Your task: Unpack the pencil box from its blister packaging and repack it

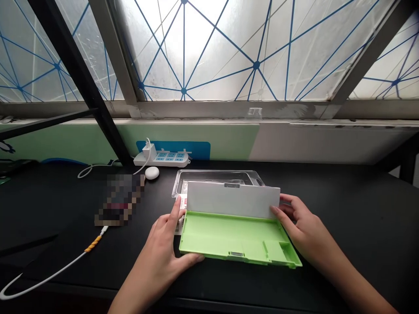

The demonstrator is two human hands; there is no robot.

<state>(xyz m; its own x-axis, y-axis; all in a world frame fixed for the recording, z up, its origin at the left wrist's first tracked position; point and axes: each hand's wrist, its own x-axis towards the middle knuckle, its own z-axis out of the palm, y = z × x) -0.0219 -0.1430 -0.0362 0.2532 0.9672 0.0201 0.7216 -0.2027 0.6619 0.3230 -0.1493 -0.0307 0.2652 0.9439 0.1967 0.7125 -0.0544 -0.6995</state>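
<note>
A flat green plastic case [229, 237] lies open on the black desk [343, 209], its white lid [232, 199] standing up at the back. My left hand [165, 244] grips the case's left end, thumb under the front corner and a finger up against the lid's edge. My right hand [303, 229] holds the right end, fingers closed on the lid's right edge. The green tray has small compartments at its right and looks empty.
A clear plastic blister pack [216, 176] with a printed card lies just behind the case. A white power strip [163, 158] with a plugged charger, a small white round device [152, 172], a blurred flat object [119, 198] and a white cable [49, 274] lie to the left.
</note>
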